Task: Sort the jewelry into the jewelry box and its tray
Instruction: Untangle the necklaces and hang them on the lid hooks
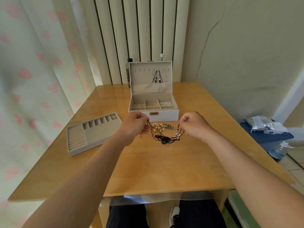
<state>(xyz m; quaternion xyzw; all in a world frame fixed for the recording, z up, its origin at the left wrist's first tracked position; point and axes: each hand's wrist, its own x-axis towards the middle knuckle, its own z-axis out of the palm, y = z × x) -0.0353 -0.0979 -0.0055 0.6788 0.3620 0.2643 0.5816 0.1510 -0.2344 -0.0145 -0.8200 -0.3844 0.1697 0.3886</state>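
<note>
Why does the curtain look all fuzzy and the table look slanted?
Head view, edges: the wide-angle lens stretches things, so the curtain smears soft and the table splays outward. Head view, middle: the jewelry box looks sharper. Head view, table's far left: a pale sheen of glare.

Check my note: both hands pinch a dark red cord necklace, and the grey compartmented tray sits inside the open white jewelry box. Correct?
No. The head view shows the grey compartmented tray lying on the wooden table, left of the open white jewelry box, not inside it. The left hand and right hand do pinch the dark red cord necklace.
</note>
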